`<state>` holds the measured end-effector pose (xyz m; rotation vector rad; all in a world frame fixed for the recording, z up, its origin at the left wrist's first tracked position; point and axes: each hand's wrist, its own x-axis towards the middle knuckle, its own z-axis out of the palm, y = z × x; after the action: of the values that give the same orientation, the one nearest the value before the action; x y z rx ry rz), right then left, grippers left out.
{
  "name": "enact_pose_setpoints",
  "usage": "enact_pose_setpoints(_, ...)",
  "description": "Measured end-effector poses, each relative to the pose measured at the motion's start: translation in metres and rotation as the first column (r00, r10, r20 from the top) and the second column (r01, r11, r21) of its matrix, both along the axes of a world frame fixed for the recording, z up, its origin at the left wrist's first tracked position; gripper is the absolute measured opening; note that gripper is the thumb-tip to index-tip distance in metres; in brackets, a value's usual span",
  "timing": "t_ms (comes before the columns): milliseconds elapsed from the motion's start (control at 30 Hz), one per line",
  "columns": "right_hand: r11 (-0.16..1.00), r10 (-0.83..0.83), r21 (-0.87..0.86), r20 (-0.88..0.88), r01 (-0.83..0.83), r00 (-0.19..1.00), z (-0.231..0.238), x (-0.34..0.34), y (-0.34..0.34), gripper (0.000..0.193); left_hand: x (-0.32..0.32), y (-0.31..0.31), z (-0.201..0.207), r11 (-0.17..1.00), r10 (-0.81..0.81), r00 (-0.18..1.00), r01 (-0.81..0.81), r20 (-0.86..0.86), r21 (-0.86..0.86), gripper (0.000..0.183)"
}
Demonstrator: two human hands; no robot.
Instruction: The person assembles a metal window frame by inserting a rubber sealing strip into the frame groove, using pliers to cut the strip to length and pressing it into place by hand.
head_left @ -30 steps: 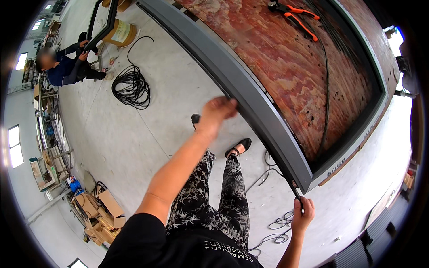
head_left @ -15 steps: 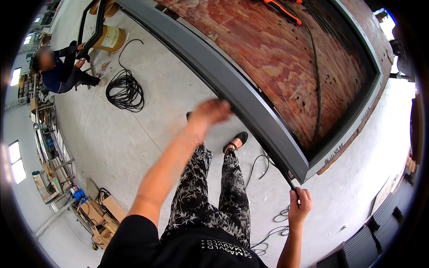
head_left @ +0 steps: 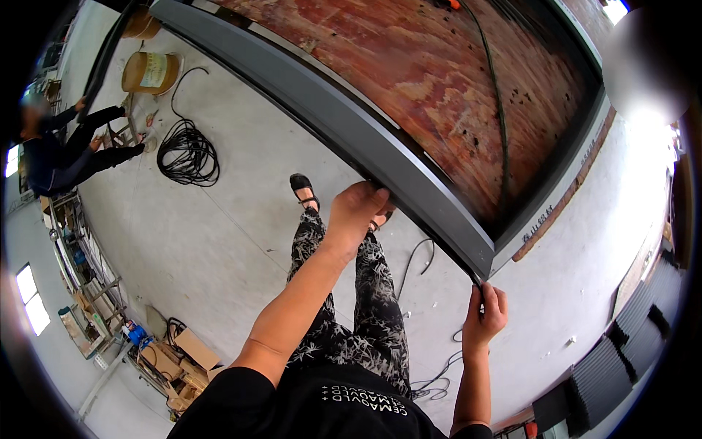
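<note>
A grey metal frame [head_left: 351,135] with a mitred corner lies on a reddish wooden board [head_left: 395,58]. A thin black rubber strip [head_left: 450,252] runs along its outer edge, on my side. My left hand [head_left: 354,218] is closed at the middle of that edge, thumb pressed against the strip; its other fingers are partly hidden below. Just past the frame's near corner, my right hand [head_left: 485,316] pinches the strip between thumb and fingers. A dark cord [head_left: 497,110] lies across the board inside the frame.
On the pale floor [head_left: 248,219] sit a coil of black cord [head_left: 188,154] and a brown drum [head_left: 150,72]. Another person [head_left: 58,150] sits at far left with a dark frame piece. Cardboard boxes [head_left: 196,347] stand lower left, dark corrugated sheets [head_left: 607,373] lower right.
My left hand, blurred in motion before, now rests against the frame's edge, slightly lower and to the right. My right hand still pinches the strip near the corner. The view has shifted.
</note>
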<state>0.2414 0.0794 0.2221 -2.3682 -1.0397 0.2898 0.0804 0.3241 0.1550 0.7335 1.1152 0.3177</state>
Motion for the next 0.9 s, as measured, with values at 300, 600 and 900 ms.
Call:
enact_pose_setpoints(300, 0.998, -0.048, -0.041, 0.013, 0.048, 0.999, -0.009, -0.004, 0.002, 0.018, 0.015, -0.024, -0.005, 0.998, 0.04, 0.998, -0.039, 0.042, -0.04, 0.024)
enact_pose_setpoints(600, 0.998, -0.044, -0.043, 0.031, 0.045, 0.999, -0.013, -0.006, -0.002, 0.015, 0.029, -0.038, 0.011, 0.993, 0.007, 0.994, 0.006, 0.11, -0.116, 0.021)
enact_pose_setpoints(900, 0.998, -0.05, -0.032, 0.014, 0.05, 0.999, -0.023, -0.004, -0.004, 0.022, 0.047, -0.068, 0.006, 0.986, 0.043, 0.984, -0.015, 0.171, -0.163, 0.019)
